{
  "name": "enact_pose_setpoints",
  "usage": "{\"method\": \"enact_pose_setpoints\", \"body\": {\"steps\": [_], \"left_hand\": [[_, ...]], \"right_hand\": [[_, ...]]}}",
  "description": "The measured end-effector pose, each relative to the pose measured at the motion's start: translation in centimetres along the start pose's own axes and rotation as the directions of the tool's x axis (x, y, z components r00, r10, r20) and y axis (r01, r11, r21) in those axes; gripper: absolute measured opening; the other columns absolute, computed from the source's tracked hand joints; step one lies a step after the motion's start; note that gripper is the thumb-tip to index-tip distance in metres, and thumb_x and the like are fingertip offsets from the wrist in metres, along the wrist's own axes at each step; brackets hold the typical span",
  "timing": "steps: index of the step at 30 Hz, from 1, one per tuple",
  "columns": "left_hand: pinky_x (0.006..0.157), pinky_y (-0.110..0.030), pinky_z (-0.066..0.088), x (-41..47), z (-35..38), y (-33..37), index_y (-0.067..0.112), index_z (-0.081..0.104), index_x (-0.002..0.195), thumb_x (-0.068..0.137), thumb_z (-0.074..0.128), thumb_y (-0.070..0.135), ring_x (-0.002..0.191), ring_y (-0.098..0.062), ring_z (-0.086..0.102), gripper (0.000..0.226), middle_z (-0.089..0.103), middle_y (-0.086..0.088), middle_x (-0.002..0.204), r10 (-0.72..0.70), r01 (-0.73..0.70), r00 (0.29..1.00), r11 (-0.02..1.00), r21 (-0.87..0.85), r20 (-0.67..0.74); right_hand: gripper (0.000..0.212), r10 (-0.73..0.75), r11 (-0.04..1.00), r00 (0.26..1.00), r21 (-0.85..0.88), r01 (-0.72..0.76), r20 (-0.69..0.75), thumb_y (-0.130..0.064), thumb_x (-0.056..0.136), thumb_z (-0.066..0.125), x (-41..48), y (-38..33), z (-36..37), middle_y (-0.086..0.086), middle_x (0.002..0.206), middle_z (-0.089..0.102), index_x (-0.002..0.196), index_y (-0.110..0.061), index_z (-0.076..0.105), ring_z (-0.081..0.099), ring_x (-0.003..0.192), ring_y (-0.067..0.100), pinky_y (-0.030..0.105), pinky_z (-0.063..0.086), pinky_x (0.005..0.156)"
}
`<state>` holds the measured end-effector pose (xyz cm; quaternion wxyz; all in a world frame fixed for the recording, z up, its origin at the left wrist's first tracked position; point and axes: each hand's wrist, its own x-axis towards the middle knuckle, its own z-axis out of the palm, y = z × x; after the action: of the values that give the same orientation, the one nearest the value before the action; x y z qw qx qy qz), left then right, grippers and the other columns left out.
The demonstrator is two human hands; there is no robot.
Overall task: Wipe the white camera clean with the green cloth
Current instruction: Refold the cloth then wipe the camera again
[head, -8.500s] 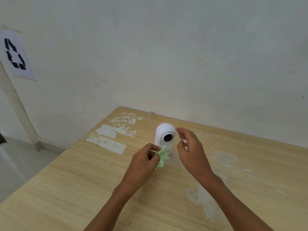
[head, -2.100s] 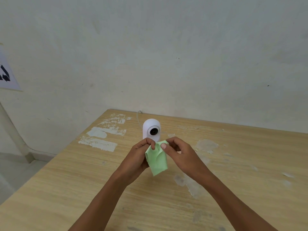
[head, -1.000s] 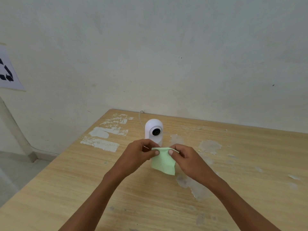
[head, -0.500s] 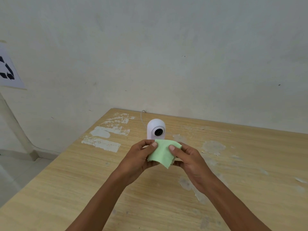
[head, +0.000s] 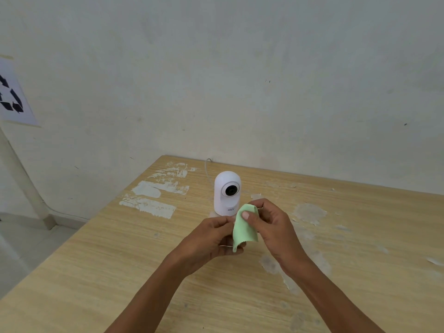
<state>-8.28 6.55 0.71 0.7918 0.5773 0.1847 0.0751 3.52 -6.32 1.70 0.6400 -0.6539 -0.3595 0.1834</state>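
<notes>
A small white camera [head: 226, 193] with a round black lens stands upright on the wooden table [head: 336, 236], near its far edge. Just in front of it hangs a light green cloth [head: 244, 230], folded over. My right hand [head: 269, 224] pinches its upper part between thumb and fingers. My left hand [head: 211, 237] holds the cloth's left edge and lower corner. The cloth's top lies right in front of the camera's base; whether they touch I cannot tell.
A thin white cable [head: 207, 168] runs from behind the camera to the wall. White scraped patches [head: 153, 200] mark the table's left part. The table's left edge drops to a tiled floor [head: 21, 243]. A recycling sign [head: 12, 97] hangs on the wall.
The cloth, spread flat between both hands half a second ago, is now folded narrower and hangs down. My right hand has risen slightly toward the camera's base.
</notes>
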Motion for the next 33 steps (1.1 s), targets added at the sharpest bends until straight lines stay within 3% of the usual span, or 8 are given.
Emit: {"method": "enact_pose_setpoints", "body": {"steps": [3, 7, 11, 16, 20, 24, 28, 33], "left_hand": [[0.093, -0.042, 0.059, 0.1, 0.2, -0.1, 0.000, 0.072, 0.119, 0.104, 0.053, 0.037, 0.094, -0.026, 0.071, 0.044, 0.074, -0.018, 0.105, 0.021, -0.022, 1.000, 0.999, -0.047, -0.009], [0.089, -0.039, 0.061, 0.2, -0.1, -0.1, -0.003, 0.069, 0.118, 0.094, 0.071, 0.022, 0.094, -0.027, 0.071, 0.034, 0.071, -0.029, 0.117, 0.097, -0.097, 0.993, 0.995, -0.008, -0.070], [0.078, -0.032, 0.063, 0.8, -0.4, -0.2, -0.008, 0.069, 0.115, 0.094, 0.070, 0.011, 0.090, -0.026, 0.070, 0.028, 0.073, -0.025, 0.108, 0.099, -0.116, 0.979, 0.989, -0.088, -0.176], [0.081, -0.031, 0.063, 1.0, -0.8, -0.4, -0.005, 0.071, 0.118, 0.099, 0.063, 0.013, 0.097, -0.026, 0.074, 0.027, 0.076, -0.023, 0.114, 0.122, -0.144, 0.981, 0.978, -0.147, -0.151], [0.096, -0.038, 0.060, 1.0, -1.2, -0.8, 0.001, 0.071, 0.124, 0.102, 0.059, 0.016, 0.109, -0.027, 0.073, 0.029, 0.075, -0.020, 0.119, 0.117, -0.125, 0.991, 0.984, -0.127, -0.071], [0.093, -0.037, 0.061, 1.1, -2.2, -0.1, 0.012, 0.078, 0.114, 0.100, 0.062, 0.020, 0.104, -0.023, 0.074, 0.022, 0.077, -0.013, 0.116, 0.152, -0.145, 0.978, 0.987, 0.063, -0.142], [0.079, -0.027, 0.056, 2.7, -3.7, 0.7, 0.024, 0.066, 0.119, 0.097, 0.065, 0.016, 0.101, -0.013, 0.067, 0.024, 0.069, 0.001, 0.116, 0.491, -0.238, 0.779, 0.807, 0.540, -0.391], [0.108, -0.026, 0.042, 5.9, -5.4, 0.2, 0.043, 0.031, 0.154, 0.096, 0.067, 0.022, 0.138, 0.000, 0.045, 0.072, 0.043, 0.019, 0.153, 0.513, -0.357, 0.855, 0.692, 0.628, -0.079]], "right_hand": [[0.006, -0.068, 0.984, 0.993, -0.168, 0.052, -0.094, -0.019, 0.093, 0.069, 0.2, 0.6, 0.1, -0.006, 0.085, 0.072, 0.094, -0.025, 0.070, 0.064, 0.079, 0.013, 0.030, 0.050, 0.071], [0.018, -0.146, 0.952, 0.983, -0.285, 0.109, -0.111, -0.016, 0.094, 0.066, -0.2, 0.7, 0.5, -0.010, 0.085, 0.068, 0.103, -0.031, 0.065, 0.064, 0.076, 0.003, 0.014, 0.047, 0.062], [0.019, -0.212, 0.891, 0.976, -0.420, 0.173, -0.047, -0.010, 0.096, 0.060, -0.7, 1.2, 0.8, -0.013, 0.092, 0.071, 0.100, -0.026, 0.069, 0.065, 0.087, 0.002, 0.011, 0.045, 0.068], [0.026, -0.191, 0.870, 0.981, -0.459, 0.181, 0.024, -0.045, 0.089, 0.069, -0.9, 1.9, 1.2, -0.020, 0.103, 0.070, 0.111, -0.030, 0.070, 0.065, 0.098, -0.001, 0.014, 0.049, 0.079], [0.007, -0.219, 0.886, 0.976, -0.423, 0.190, -0.020, -0.020, 0.089, 0.075, -0.2, 2.1, 1.3, -0.011, 0.088, 0.071, 0.093, -0.023, 0.071, 0.066, 0.085, 0.006, 0.011, 0.047, 0.069], [0.010, -0.220, 0.913, 0.973, -0.363, 0.183, -0.063, -0.010, 0.092, 0.069, 0.2, 2.1, 1.6, -0.010, 0.086, 0.073, 0.092, -0.020, 0.071, 0.067, 0.084, 0.007, 0.011, 0.047, 0.069], [0.015, -0.250, 0.930, 0.949, -0.320, 0.179, -0.193, -0.010, 0.093, 0.067, 1.2, 2.0, 2.2, -0.012, 0.089, 0.072, 0.100, -0.023, 0.067, 0.067, 0.085, 0.006, 0.012, 0.048, 0.068], [0.010, -0.330, 0.901, 0.906, -0.376, 0.218, -0.264, -0.010, 0.092, 0.068, 2.8, 2.6, 3.2, -0.010, 0.093, 0.070, 0.095, -0.019, 0.067, 0.066, 0.090, 0.009, 0.023, 0.051, 0.076]]}}
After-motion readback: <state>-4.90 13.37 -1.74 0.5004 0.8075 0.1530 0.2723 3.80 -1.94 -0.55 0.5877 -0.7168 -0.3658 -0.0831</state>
